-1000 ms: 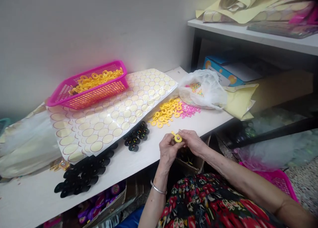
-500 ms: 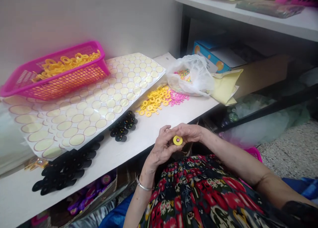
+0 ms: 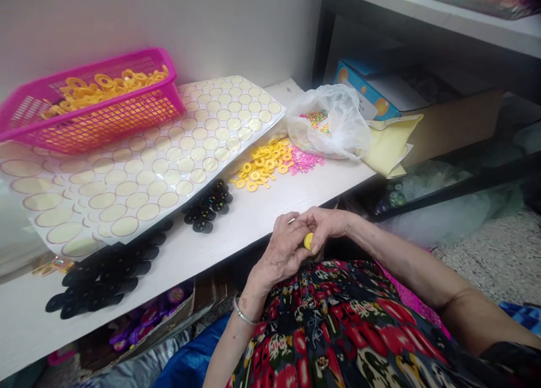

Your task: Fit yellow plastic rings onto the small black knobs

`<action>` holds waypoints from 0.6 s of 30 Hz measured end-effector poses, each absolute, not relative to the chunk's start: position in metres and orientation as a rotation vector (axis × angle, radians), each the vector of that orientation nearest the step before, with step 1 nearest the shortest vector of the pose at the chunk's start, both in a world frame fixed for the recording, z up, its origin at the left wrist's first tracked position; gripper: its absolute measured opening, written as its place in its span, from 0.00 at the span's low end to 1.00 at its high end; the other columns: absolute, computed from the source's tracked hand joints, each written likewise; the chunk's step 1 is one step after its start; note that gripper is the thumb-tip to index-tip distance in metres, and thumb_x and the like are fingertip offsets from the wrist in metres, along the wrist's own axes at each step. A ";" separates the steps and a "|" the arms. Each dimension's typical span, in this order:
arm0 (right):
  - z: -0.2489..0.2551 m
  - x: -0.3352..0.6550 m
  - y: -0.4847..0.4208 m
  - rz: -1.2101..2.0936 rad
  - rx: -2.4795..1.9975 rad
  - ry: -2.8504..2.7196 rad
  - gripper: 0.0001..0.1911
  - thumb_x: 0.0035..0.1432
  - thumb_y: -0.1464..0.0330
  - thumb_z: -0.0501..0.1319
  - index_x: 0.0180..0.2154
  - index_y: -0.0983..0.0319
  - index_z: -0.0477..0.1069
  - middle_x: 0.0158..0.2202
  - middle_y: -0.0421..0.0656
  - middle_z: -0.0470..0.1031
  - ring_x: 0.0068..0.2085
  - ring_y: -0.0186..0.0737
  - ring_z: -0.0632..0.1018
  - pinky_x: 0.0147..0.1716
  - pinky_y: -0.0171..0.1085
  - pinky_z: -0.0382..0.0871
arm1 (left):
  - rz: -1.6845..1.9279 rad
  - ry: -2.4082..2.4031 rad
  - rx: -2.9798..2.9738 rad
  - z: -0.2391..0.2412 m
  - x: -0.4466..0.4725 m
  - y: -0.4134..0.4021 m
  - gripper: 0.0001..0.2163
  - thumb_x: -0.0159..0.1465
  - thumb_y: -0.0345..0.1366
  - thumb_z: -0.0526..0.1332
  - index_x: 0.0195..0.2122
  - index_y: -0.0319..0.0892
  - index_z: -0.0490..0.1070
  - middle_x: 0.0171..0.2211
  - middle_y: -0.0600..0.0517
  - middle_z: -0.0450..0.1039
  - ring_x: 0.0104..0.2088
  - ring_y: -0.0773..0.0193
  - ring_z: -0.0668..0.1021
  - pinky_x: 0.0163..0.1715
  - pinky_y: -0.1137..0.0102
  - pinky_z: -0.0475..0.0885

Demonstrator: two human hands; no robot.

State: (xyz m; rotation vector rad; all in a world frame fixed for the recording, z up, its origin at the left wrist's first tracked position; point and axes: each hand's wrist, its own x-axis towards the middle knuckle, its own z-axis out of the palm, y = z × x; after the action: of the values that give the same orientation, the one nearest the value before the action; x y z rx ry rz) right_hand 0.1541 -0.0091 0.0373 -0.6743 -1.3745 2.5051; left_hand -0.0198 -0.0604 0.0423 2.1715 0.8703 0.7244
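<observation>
Head view | little bright-yellow piece [image 3: 308, 241], rounded edge showing, rest kinda hidden | tucked between the fingers [image 3: 318, 242] of left hand [image 3: 284, 249] and right hand [image 3: 331, 223], both gripping it

We can read no words, numbers or brands here. On the blue box [image 3: 372, 91] beyond the table's [image 3: 245, 224] right edge, we see a white panel [image 3: 367, 106] whose faint marks are too small and blurred to read.
</observation>
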 end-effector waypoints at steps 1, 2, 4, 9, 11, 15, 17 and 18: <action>0.037 0.154 -0.009 2.501 -0.651 -1.381 0.20 0.32 0.74 0.69 0.34 0.68 0.72 0.29 0.38 0.75 0.31 0.32 0.74 0.32 0.31 0.67 | 0.728 0.877 2.189 0.042 -0.020 -0.061 0.09 0.59 0.37 0.58 0.39 0.42 0.71 0.40 0.48 0.72 0.49 0.55 0.65 0.55 0.57 0.54; 0.038 0.155 -0.010 2.498 -0.638 -1.388 0.23 0.33 0.74 0.69 0.37 0.68 0.72 0.30 0.39 0.75 0.31 0.32 0.74 0.32 0.31 0.67 | 0.729 0.887 2.205 0.041 -0.019 -0.061 0.08 0.59 0.36 0.58 0.39 0.42 0.71 0.40 0.48 0.72 0.50 0.54 0.65 0.55 0.56 0.54; 0.038 0.156 -0.010 2.490 -0.629 -1.415 0.26 0.34 0.74 0.69 0.41 0.67 0.71 0.32 0.39 0.75 0.32 0.32 0.74 0.32 0.31 0.67 | 0.724 0.897 2.237 0.041 -0.019 -0.062 0.08 0.59 0.36 0.58 0.38 0.42 0.71 0.39 0.47 0.72 0.50 0.54 0.64 0.54 0.56 0.55; 0.036 0.159 -0.014 2.464 -0.605 -1.498 0.29 0.33 0.75 0.69 0.43 0.67 0.71 0.35 0.40 0.75 0.36 0.33 0.74 0.36 0.32 0.67 | 0.689 0.893 2.304 0.045 -0.018 -0.065 0.10 0.58 0.38 0.58 0.40 0.41 0.70 0.40 0.46 0.71 0.51 0.51 0.62 0.54 0.52 0.54; 0.035 0.160 -0.015 2.449 -0.625 -1.496 0.28 0.33 0.75 0.69 0.42 0.67 0.71 0.35 0.40 0.75 0.36 0.34 0.74 0.36 0.33 0.67 | 0.679 0.905 2.335 0.047 -0.018 -0.067 0.10 0.59 0.37 0.58 0.40 0.41 0.70 0.40 0.46 0.71 0.51 0.51 0.63 0.55 0.51 0.51; 0.034 0.158 -0.019 2.440 -0.631 -1.488 0.26 0.33 0.76 0.69 0.40 0.67 0.73 0.33 0.40 0.75 0.34 0.33 0.73 0.35 0.31 0.67 | 0.651 0.916 2.401 0.048 -0.017 -0.071 0.10 0.59 0.35 0.56 0.41 0.40 0.69 0.40 0.46 0.71 0.52 0.51 0.62 0.57 0.50 0.48; 0.031 0.158 -0.020 2.439 -0.627 -1.485 0.26 0.31 0.75 0.70 0.39 0.68 0.73 0.33 0.40 0.75 0.33 0.33 0.73 0.34 0.31 0.67 | 0.611 0.914 2.427 0.044 -0.016 -0.072 0.09 0.59 0.34 0.55 0.40 0.41 0.69 0.40 0.47 0.71 0.53 0.52 0.62 0.58 0.49 0.46; 0.029 0.157 -0.020 2.431 -0.636 -1.485 0.26 0.30 0.75 0.70 0.38 0.69 0.73 0.33 0.40 0.75 0.33 0.34 0.73 0.33 0.32 0.67 | 0.594 0.915 2.434 0.042 -0.017 -0.072 0.08 0.59 0.33 0.55 0.38 0.41 0.69 0.39 0.48 0.71 0.53 0.52 0.62 0.58 0.49 0.45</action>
State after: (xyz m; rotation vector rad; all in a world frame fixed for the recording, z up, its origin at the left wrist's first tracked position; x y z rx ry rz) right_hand 0.1571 -0.0204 0.0287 -0.6358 -1.4854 2.4310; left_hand -0.0167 -0.0720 0.0419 2.4337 0.9151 0.5935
